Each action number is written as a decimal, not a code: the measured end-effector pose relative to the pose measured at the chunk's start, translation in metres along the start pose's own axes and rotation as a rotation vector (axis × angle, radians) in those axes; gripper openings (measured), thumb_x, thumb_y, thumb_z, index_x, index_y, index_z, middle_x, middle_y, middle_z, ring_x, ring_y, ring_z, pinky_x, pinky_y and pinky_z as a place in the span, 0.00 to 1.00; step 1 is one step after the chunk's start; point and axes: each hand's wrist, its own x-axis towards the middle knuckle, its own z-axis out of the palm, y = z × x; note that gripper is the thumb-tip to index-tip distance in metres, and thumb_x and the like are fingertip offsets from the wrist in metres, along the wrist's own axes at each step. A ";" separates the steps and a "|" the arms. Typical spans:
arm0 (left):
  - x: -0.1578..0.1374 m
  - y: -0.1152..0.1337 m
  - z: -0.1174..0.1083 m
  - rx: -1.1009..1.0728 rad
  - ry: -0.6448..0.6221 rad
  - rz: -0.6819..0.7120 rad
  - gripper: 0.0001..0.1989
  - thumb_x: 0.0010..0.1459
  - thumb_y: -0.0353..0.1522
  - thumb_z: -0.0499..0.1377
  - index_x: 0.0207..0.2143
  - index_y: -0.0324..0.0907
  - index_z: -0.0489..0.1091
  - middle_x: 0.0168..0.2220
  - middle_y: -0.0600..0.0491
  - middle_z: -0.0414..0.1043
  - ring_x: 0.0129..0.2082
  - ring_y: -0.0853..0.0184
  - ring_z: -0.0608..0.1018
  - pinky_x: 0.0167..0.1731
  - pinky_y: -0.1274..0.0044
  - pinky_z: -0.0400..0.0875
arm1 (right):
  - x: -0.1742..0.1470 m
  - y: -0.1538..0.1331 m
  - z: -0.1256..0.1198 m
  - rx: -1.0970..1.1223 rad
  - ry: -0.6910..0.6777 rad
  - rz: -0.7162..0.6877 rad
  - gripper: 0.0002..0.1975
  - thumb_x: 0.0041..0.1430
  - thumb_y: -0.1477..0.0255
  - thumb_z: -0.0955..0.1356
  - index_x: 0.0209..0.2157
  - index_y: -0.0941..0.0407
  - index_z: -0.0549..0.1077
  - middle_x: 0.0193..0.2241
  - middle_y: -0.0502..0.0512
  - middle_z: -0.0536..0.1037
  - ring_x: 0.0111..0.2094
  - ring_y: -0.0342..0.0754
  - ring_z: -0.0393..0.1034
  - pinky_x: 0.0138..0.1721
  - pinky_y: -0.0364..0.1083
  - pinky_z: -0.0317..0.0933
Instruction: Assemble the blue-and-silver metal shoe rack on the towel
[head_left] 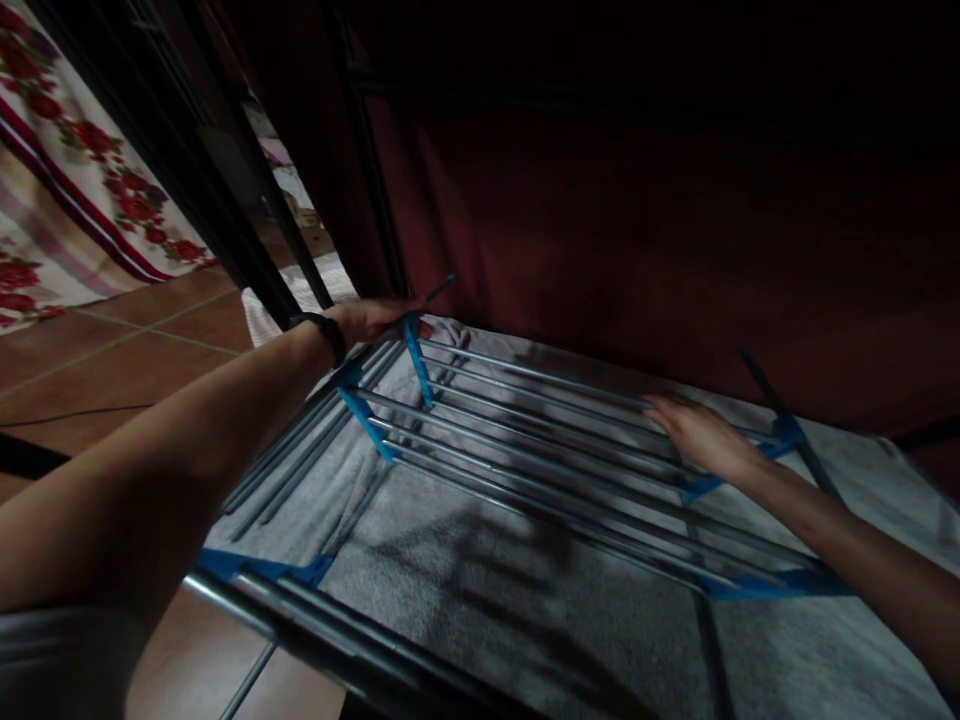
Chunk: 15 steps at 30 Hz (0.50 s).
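Observation:
A partly built rack [525, 455] of grey metal tubes and blue plastic brackets stands on a light towel-like cloth. My left hand [382, 314] reaches to its far left corner, closed about a blue bracket [417, 360] there; a dark rod [441, 288] sticks out past the fingers. My right hand [694, 430] pinches the rearmost metal tube [540, 372] toward its right end, with the fingertips on the tube and the palm over the neighbouring ones. Another blue bracket [367, 425] joins the nearer tubes on the left.
Several loose metal tubes [307, 455] lie left of the rack. Up front, more tubes run into a blue bracket [262, 565]. A dark red curtain [600, 250] hangs behind. Black metal posts [202, 190] and a flowered cloth [97, 170] are at the left, above a tiled floor [165, 350].

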 end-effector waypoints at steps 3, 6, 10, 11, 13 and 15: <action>0.003 -0.006 -0.006 -0.032 -0.121 -0.057 0.23 0.74 0.47 0.46 0.42 0.38 0.70 0.28 0.57 0.78 0.36 0.71 0.73 0.44 0.78 0.67 | 0.001 0.003 0.001 0.006 -0.021 0.014 0.21 0.69 0.66 0.57 0.52 0.55 0.76 0.50 0.64 0.81 0.51 0.59 0.77 0.55 0.55 0.70; 0.005 -0.011 -0.005 -0.061 -0.131 -0.054 0.27 0.72 0.50 0.46 0.40 0.37 0.71 0.27 0.56 0.77 0.36 0.71 0.71 0.43 0.78 0.66 | 0.002 0.005 0.000 0.008 -0.049 0.031 0.21 0.69 0.67 0.57 0.53 0.55 0.76 0.51 0.66 0.81 0.52 0.61 0.77 0.55 0.54 0.70; 0.010 -0.015 -0.002 -0.088 -0.119 -0.024 0.25 0.71 0.50 0.50 0.38 0.37 0.69 0.28 0.56 0.76 0.35 0.70 0.71 0.44 0.77 0.67 | 0.003 0.008 -0.001 0.019 -0.099 0.083 0.24 0.69 0.66 0.56 0.55 0.59 0.74 0.52 0.69 0.80 0.52 0.63 0.77 0.55 0.57 0.70; 0.012 -0.016 -0.002 -0.087 -0.126 -0.028 0.24 0.71 0.49 0.50 0.38 0.37 0.69 0.27 0.56 0.76 0.35 0.70 0.71 0.45 0.76 0.67 | 0.004 0.009 -0.001 0.031 -0.108 0.087 0.25 0.69 0.65 0.55 0.56 0.60 0.74 0.52 0.70 0.80 0.52 0.64 0.76 0.55 0.57 0.69; 0.013 -0.015 -0.003 -0.092 -0.124 -0.046 0.21 0.72 0.47 0.50 0.38 0.38 0.68 0.26 0.57 0.74 0.35 0.71 0.71 0.45 0.76 0.67 | 0.004 0.011 -0.002 0.055 -0.105 0.087 0.26 0.69 0.63 0.55 0.56 0.60 0.73 0.53 0.70 0.79 0.53 0.64 0.76 0.56 0.58 0.69; 0.013 -0.013 -0.003 -0.114 -0.100 -0.047 0.17 0.74 0.43 0.50 0.38 0.39 0.67 0.25 0.59 0.73 0.34 0.73 0.70 0.46 0.76 0.68 | 0.004 0.012 -0.002 0.075 -0.084 0.091 0.26 0.69 0.62 0.55 0.55 0.60 0.73 0.53 0.69 0.79 0.53 0.64 0.76 0.56 0.58 0.68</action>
